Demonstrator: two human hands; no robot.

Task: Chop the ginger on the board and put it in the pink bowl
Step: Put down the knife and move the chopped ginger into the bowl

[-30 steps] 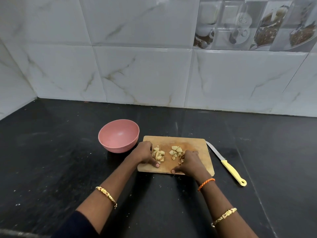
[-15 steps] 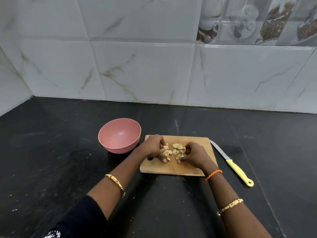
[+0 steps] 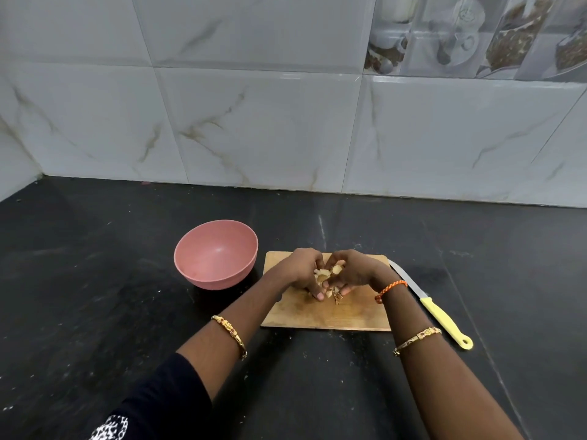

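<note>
Black counter (image 3: 95,312) — pink bowl (image 3: 203,274), board (image 3: 317,315), knife (image 3: 441,319).

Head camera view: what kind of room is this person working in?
Most likely a home kitchen: a dark stone counter under a tiled wall, with a wooden cutting board, a yellow-handled knife and a pink bowl.

A round pink bowl (image 3: 216,254) sits mid-frame on the black counter (image 3: 95,281), beside a yellow-handled knife (image 3: 432,308), under white marbled tiles (image 3: 254,122).
</note>
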